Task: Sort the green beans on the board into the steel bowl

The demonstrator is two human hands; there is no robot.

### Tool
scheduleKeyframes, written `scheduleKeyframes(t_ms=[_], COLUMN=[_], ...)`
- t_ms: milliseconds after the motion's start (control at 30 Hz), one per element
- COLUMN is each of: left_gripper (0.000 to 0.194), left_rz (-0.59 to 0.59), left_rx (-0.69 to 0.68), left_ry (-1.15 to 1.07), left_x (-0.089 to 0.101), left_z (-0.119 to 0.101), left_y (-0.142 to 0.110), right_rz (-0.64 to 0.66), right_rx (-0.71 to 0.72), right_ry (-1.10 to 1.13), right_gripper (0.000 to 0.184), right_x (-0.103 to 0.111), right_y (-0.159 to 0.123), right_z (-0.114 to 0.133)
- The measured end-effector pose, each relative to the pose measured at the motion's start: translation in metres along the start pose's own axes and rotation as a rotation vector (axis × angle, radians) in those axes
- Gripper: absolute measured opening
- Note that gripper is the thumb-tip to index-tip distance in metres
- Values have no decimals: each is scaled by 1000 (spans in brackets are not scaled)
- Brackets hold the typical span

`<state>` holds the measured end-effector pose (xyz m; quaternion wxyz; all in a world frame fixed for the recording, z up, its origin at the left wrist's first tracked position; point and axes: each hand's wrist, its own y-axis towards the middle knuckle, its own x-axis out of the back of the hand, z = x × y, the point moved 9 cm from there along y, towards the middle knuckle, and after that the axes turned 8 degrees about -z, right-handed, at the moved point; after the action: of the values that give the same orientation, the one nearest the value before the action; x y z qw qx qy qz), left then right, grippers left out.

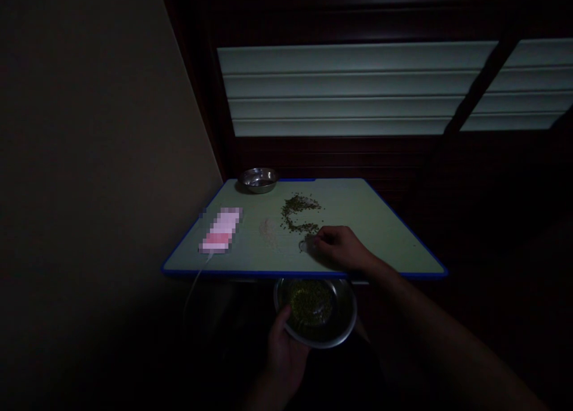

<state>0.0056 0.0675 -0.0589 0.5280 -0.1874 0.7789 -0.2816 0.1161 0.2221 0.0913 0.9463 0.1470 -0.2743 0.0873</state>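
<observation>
My left hand grips a metal bowl by its near left rim, thumb over the edge, just below the table's front edge. Small green beans, which look like mung beans, lie in the bowl. My right hand is over the tabletop near that edge, its fingers curled and pinched together. A small pale, translucent patch shows by its fingertips; I cannot tell what it is. Beyond the fingers, more green beans lie scattered in a curved band. A thin patch of whitish grains lies to their left.
The pale table has a blue rim. A second metal bowl stands at its back left corner, with something dark inside. A blurred-out phone lies at the left, its white cable hanging over the front edge. A wall borders the left side.
</observation>
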Motion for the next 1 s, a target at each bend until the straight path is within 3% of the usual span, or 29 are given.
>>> scheduleKeyframes(t_ms=[267,467,1000], left_gripper=[37,33,38], left_rz=[-13,16,11], left_rx=[-14,-7,-26], left_ry=[3,-12,6], left_x=[0,-2,-2], left_z=[-1,-1,-3], left_y=[0,0,-2], right_rz=[52,69,119], right_rx=[-39,49,70], right_ry=[116,80,72], right_gripper=[28,27,22], right_x=[-2,-5,-8], right_y=[-1,1,6], right_z=[-4,6,9])
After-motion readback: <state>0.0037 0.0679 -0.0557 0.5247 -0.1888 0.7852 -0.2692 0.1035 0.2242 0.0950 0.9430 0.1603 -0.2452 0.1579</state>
